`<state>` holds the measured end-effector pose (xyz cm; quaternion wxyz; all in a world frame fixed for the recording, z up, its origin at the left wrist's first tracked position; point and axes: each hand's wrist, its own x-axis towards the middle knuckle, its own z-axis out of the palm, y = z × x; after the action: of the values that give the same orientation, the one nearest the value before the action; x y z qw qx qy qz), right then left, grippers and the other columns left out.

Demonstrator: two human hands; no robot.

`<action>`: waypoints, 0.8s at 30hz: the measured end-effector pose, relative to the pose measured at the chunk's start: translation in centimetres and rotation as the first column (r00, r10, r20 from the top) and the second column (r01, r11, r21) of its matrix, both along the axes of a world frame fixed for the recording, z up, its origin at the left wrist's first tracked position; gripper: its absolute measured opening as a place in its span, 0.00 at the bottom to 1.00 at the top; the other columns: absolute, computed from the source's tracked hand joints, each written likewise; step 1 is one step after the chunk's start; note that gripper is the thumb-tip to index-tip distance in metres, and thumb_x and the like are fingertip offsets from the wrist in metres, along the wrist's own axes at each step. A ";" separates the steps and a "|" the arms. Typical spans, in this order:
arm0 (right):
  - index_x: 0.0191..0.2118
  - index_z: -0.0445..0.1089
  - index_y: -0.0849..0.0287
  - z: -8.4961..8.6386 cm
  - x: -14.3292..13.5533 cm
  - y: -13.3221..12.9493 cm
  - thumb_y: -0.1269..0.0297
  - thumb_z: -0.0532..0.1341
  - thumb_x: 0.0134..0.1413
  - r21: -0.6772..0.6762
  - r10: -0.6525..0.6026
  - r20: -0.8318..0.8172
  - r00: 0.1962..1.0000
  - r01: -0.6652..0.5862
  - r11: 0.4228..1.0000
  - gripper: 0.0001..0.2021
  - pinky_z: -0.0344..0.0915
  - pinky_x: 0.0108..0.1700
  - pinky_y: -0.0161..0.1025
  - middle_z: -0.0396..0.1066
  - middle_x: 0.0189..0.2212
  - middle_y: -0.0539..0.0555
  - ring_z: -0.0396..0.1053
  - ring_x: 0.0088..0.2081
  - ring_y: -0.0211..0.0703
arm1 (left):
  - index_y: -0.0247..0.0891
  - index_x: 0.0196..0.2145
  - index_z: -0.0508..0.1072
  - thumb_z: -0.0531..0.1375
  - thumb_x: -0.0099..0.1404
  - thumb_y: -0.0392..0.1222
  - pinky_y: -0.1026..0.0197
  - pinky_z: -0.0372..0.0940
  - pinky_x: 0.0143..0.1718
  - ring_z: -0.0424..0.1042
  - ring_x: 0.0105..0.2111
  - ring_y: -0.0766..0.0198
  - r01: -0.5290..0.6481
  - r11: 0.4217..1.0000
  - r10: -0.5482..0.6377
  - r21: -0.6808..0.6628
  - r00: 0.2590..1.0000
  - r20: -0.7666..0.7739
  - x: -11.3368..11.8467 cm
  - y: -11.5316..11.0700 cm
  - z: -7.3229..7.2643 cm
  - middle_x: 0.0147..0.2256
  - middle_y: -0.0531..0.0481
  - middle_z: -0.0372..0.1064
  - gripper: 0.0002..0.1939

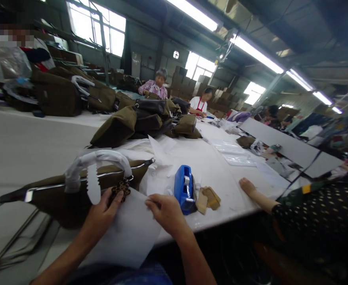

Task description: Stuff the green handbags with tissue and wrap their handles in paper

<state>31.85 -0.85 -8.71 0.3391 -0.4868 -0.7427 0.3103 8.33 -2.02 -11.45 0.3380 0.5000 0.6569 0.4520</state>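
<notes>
An olive bag (pixel 52 204) lies on the white table in front of me, its handle (pixel 98 158) wrapped in pale plastic. A white toothed tag (pixel 93 184) hangs from the handle. My left hand (pixel 104 208) pinches a dark brown flower-shaped charm (pixel 122 190) at the bag's right side. Below the charm spreads a thin white sheet (pixel 126 233). My right hand (pixel 165 211) grips the upper right corner of that sheet between thumb and fingers.
To the right are a blue tape dispenser (pixel 183 190) and tan card tags (pixel 209 199). Behind lies a pile of olive bags (pixel 144 118). Another person's hand (pixel 247 186) rests on the table edge at right. Several people are farther back.
</notes>
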 end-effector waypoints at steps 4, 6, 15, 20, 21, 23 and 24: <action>0.49 0.81 0.54 -1.0 -1.4 -1.5 0.48 0.74 0.55 -0.296 -0.245 -0.526 0.815 0.095 0.950 0.20 0.72 0.39 0.42 0.82 0.34 0.54 0.78 0.34 0.49 | 0.42 0.48 0.74 0.54 0.65 0.73 0.42 0.70 0.58 0.79 0.53 0.34 -0.053 0.998 0.057 0.035 0.989 -0.135 -0.2 -0.1 -0.7 0.46 0.37 0.82 0.32; 0.59 0.75 0.53 -1.9 -1.9 -3.2 0.39 0.75 0.51 -0.486 -0.390 -0.705 0.592 -0.005 0.874 0.35 0.75 0.40 0.45 0.83 0.41 0.57 0.80 0.38 0.53 | 0.42 0.50 0.73 0.54 0.66 0.73 0.43 0.70 0.57 0.80 0.52 0.34 -0.061 0.998 0.064 0.032 0.987 -0.145 -0.1 -0.2 -1.0 0.47 0.36 0.82 0.33; 0.50 0.79 0.59 -6.1 -2.7 -6.7 0.38 0.83 0.38 -0.685 -0.603 -0.664 0.442 -0.038 0.727 0.38 0.80 0.50 0.57 0.84 0.46 0.64 0.82 0.48 0.64 | 0.41 0.51 0.78 0.56 0.66 0.72 0.48 0.75 0.51 0.83 0.47 0.39 0.000 1.000 0.004 0.018 0.978 -0.207 -0.1 -0.4 -0.6 0.46 0.39 0.85 0.33; 0.51 0.82 0.62 -5.7 -0.2 -4.0 0.38 0.82 0.42 -0.632 -0.480 -0.658 0.581 -0.078 0.771 0.38 0.80 0.43 0.50 0.85 0.43 0.64 0.84 0.41 0.58 | 0.40 0.49 0.78 0.63 0.60 0.76 0.57 0.69 0.26 0.73 0.19 0.55 0.038 0.997 -0.046 -0.067 0.993 -0.113 -2.3 -0.8 1.3 0.23 0.51 0.77 0.37; 0.52 0.82 0.62 -5.5 0.0 -3.6 0.38 0.81 0.43 -0.616 -0.437 -0.671 0.599 -0.122 0.778 0.38 0.80 0.42 0.49 0.85 0.42 0.63 0.84 0.40 0.57 | 0.39 0.49 0.78 0.65 0.60 0.77 0.58 0.68 0.25 0.72 0.20 0.56 0.057 0.996 -0.061 -0.073 0.997 -0.049 -2.5 -1.0 1.6 0.23 0.51 0.77 0.38; 0.51 0.83 0.63 -5.3 -0.2 -2.8 0.38 0.81 0.43 -0.587 -0.356 -0.704 0.615 -0.221 0.779 0.37 0.79 0.40 0.48 0.85 0.41 0.63 0.84 0.38 0.57 | 0.38 0.48 0.80 0.67 0.61 0.76 0.60 0.66 0.23 0.73 0.22 0.59 0.126 0.987 -0.111 -0.102 0.984 0.139 -2.5 -1.3 1.9 0.28 0.47 0.80 0.37; 0.50 0.83 0.63 -5.2 -0.7 -2.5 0.38 0.81 0.44 -0.572 -0.322 -0.721 0.613 -0.266 0.776 0.36 0.79 0.40 0.47 0.85 0.40 0.63 0.84 0.38 0.56 | 0.38 0.48 0.80 0.68 0.61 0.75 0.62 0.67 0.23 0.74 0.24 0.59 0.158 0.980 -0.124 -0.120 0.960 0.251 -2.2 -1.5 2.0 0.32 0.45 0.82 0.36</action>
<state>31.17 -3.31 -13.90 0.4516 -0.3954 -0.3580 0.7152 6.09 -3.55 -9.49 0.4811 0.4618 0.6031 0.4375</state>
